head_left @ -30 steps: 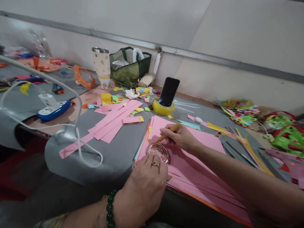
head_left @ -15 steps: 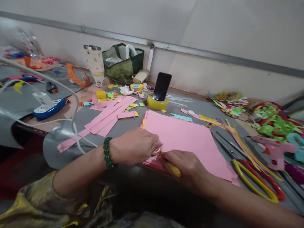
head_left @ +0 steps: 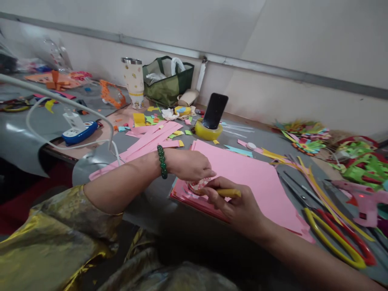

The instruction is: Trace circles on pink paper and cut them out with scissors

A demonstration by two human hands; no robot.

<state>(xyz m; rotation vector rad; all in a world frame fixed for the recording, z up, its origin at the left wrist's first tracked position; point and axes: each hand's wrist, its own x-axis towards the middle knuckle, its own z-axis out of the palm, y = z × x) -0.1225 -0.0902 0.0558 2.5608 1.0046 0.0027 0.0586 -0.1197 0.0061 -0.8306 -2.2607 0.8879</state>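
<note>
My left hand (head_left: pixel 190 165), with a green bead bracelet on the wrist, presses down on a small round clear lid (head_left: pixel 199 185) that lies on a stack of pink paper sheets (head_left: pixel 245 178). Its fingers are closed over the lid's top. My right hand (head_left: pixel 238 204) grips a yellow pencil (head_left: pixel 228 193), whose tip sits against the lid's rim at the near left corner of the paper. Most of the lid is hidden under both hands.
Pink paper strips (head_left: pixel 151 139) lie left of the stack. A phone (head_left: pixel 214 111) stands in a yellow tape roll (head_left: pixel 207 131). Yellow and red scissors (head_left: pixel 336 230), a pink glue gun (head_left: pixel 362 202) and paper crafts sit right. A tumbler (head_left: pixel 133 83), green bag (head_left: pixel 166 81) and power strip (head_left: pixel 79 131) stand behind.
Both hands and the lid moved from the paper's left edge to its near corner. My left arm now reaches across from the left, and my right hand came round below the lid.
</note>
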